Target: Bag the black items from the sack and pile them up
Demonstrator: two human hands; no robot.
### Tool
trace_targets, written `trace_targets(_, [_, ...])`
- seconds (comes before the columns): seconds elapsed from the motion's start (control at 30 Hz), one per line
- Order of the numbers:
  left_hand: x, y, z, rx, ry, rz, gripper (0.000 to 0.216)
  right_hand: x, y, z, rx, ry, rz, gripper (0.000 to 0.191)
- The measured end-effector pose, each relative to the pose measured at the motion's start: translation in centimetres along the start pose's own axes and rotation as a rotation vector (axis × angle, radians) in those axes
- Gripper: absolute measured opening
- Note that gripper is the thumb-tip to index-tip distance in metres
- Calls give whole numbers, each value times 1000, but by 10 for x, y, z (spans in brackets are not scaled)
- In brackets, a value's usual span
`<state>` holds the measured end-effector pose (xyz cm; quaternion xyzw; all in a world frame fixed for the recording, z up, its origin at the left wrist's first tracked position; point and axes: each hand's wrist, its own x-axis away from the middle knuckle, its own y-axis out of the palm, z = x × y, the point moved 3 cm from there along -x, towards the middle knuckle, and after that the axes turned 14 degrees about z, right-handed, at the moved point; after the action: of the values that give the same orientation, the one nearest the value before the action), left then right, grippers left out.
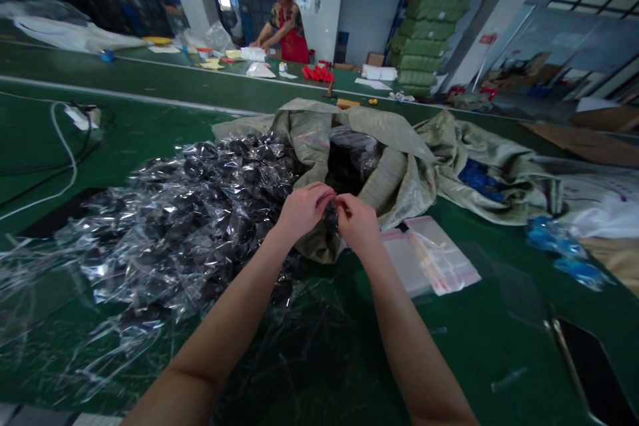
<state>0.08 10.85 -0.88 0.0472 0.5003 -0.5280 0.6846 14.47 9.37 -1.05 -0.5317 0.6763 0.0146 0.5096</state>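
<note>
My left hand (305, 210) and my right hand (358, 221) meet in front of an open woven sack (309, 140), fingertips pinched together and almost touching. From the pinch hangs a small clear plastic bag (330, 218) with something dark in it, partly hidden by my fingers. To the left of my hands lies a big heap of dark round pieces in clear plastic bags (214, 193). More dark, plastic-wrapped pieces show inside the sack's mouth. Flat clear bags (439, 256) with a reddish edge strip lie right of my right hand.
A phone (594, 366) lies at the front right, with blue plastic scraps (564, 249) beyond it. Another woven sack (489, 173) spreads at the right. Plastic strips litter the front left. A power strip (82, 116) with cables lies left. Across the bench stands a person (289, 26).
</note>
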Motion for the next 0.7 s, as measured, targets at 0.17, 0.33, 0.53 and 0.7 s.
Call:
trace_targets(0.17, [0, -1, 2, 32, 6, -4, 19, 0, 0, 1, -9, 39, 13, 17])
trace_targets(0.33, [-1, -2, 3, 75, 2, -6, 17, -1, -1, 0, -5, 25, 7, 20])
trace_targets(0.53, [-1, -2, 0, 92, 34, -12, 18, 0, -1, -1, -11, 7, -3, 19])
trace_targets(0.7, [-1, -1, 0, 96, 35, -8, 20, 0, -1, 0, -13, 30, 8, 18])
